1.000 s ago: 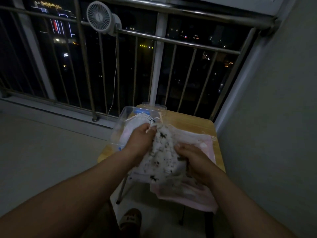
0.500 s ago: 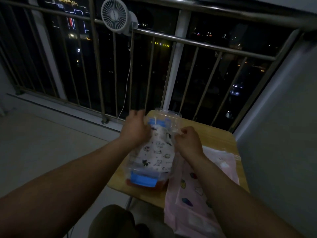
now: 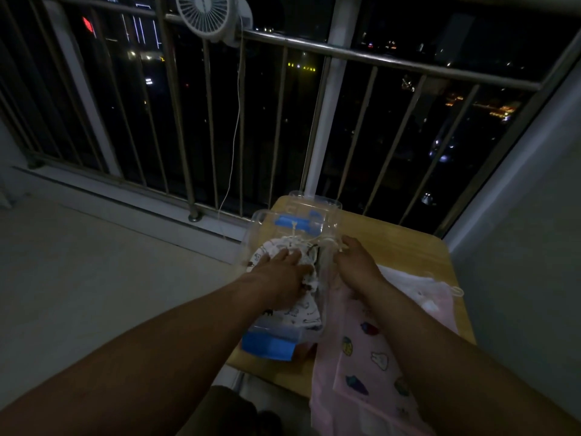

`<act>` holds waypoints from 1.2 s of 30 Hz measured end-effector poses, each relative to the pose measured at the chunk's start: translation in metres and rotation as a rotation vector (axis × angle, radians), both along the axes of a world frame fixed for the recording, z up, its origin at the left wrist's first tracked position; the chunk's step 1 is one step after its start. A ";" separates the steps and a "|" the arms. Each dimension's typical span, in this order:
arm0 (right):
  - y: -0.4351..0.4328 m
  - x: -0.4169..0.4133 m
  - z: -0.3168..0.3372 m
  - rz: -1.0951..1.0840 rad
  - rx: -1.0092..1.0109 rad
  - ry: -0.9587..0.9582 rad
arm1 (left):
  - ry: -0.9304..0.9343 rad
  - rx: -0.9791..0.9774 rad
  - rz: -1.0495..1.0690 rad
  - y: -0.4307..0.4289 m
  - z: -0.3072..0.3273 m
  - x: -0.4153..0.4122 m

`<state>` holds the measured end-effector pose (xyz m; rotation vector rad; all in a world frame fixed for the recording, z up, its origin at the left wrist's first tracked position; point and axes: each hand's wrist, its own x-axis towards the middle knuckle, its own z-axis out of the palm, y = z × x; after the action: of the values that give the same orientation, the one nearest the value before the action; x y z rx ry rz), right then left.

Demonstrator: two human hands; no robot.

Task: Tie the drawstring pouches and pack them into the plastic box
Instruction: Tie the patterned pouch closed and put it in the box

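On the wooden bench (image 3: 408,247), the clear plastic box (image 3: 317,204) holds the white printed pouch (image 3: 298,313); the left grip (image 3: 279,272), released and flat-fingered, presses it down. The right grip (image 3: 355,262) curls at the box's right wall by the drawstring (image 3: 294,234); I cannot tell whether it pinches anything.

fan (image 3: 206,11) cropped by top edge, pink pouch (image 3: 361,360) by bottom edge

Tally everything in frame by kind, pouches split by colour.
Box: 1
Fan: 1
Table: 1
Hands: 2 (left hand, right hand)
White pouch: 1 seen
Pink pouches: at least 2, overlapping
Total: at least 8
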<state>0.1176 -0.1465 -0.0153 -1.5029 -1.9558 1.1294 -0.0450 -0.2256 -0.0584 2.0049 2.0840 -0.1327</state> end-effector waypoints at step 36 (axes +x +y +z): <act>-0.047 -0.003 0.023 0.322 0.665 -0.367 | -0.288 0.424 0.190 -0.035 0.042 0.012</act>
<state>0.1142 -0.1931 0.0074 -1.1009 -2.5409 0.2307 -0.0334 -0.2602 -0.0159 1.8746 2.2255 0.6429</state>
